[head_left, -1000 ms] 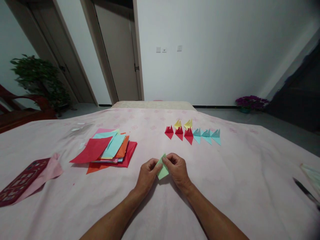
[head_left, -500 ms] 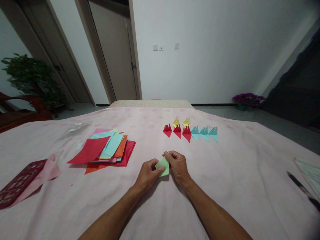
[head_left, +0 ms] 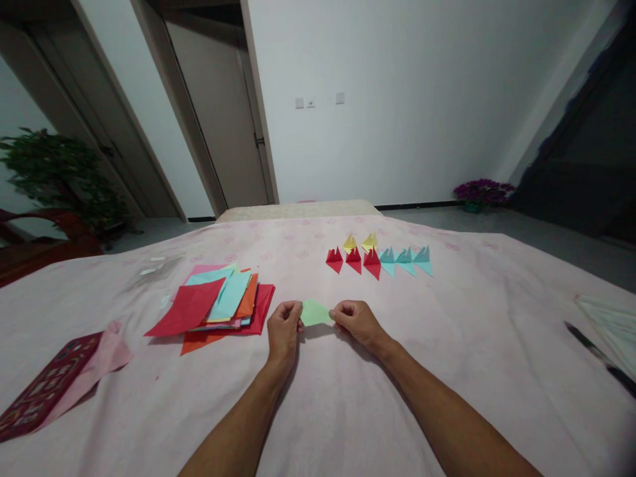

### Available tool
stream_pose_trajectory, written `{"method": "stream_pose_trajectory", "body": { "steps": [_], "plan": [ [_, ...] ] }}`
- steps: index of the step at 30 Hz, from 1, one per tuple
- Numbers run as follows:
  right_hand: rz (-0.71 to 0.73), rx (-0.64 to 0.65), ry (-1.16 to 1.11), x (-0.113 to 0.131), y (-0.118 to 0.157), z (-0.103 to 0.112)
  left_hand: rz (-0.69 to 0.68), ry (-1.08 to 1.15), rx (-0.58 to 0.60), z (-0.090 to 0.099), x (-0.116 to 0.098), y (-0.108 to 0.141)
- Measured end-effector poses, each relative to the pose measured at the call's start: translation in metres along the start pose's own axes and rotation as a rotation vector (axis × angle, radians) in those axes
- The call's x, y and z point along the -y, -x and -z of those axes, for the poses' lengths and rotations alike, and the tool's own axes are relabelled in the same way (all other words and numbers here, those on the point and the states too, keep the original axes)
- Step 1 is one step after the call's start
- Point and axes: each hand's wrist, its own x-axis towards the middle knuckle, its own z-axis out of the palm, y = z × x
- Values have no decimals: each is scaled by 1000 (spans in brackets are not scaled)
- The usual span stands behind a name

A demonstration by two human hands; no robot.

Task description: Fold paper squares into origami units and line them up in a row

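A small light green sheet of origami paper [head_left: 315, 313] is stretched between my two hands, just above the tablecloth. My left hand [head_left: 284, 328] pinches its left end between thumb and fingers. At the opposite end, my right hand [head_left: 358, 322] pinches the right corner. Whatever folds the paper has are hard to make out. Beyond my hands stand folded paper figures in a cluster: several red ones [head_left: 353, 260], two yellow ones [head_left: 370, 242] and several light blue ones [head_left: 405, 260].
Loose coloured paper sheets [head_left: 191, 308] lie piled to the left. Nearer the left edge is a dark red patterned packet [head_left: 50, 381] on pink paper. A black pen [head_left: 599, 356] and a pad [head_left: 609, 328] rest at the right. The pink tablecloth [head_left: 477, 331] covers the table.
My hands have moved apart, and the green paper has turned and is now held by its two opposite ends. The whole view has tilted slightly.
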Motion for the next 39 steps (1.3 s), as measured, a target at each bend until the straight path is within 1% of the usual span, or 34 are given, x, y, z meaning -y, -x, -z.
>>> {"method": "stream_pose_trajectory", "body": {
  "steps": [2, 5, 8, 10, 14, 19, 22, 25, 29, 35, 37, 39],
  "plan": [
    [39, -49, 39, 0, 0, -2, 13, 38, 9, 2, -1, -1],
    [81, -120, 61, -1, -1, -3, 72, 47, 101, 3, -5, 3],
    [104, -158, 68, -2, -4, -3, 106, -39, 227, 2, -7, 6],
    [110, -162, 73, -4, -5, -1, 84, -115, 259, 1, -6, 7],
    [98, -140, 71, -7, -4, 2, 7, -214, 238, -2, -3, 8],
    [69, -99, 59, -4, -1, 2, -44, -183, 208, -3, -2, 9],
    [64, -24, 85, -2, 0, 3, -42, -180, 202, -3, -3, 10],
    [102, 31, 177, -1, 2, 5, -43, -190, 199, -3, -4, 10],
    [155, 48, 255, -1, 2, 6, -42, -208, 202, -2, -6, 11],
    [133, 61, 259, -2, 2, 7, -36, -227, 216, -1, -2, 9],
    [128, 57, 258, -2, 2, 8, -8, -197, 234, -1, 0, 8],
    [127, 47, 257, -3, 2, 9, 52, -139, 275, -1, 0, 5]
  ]
}}
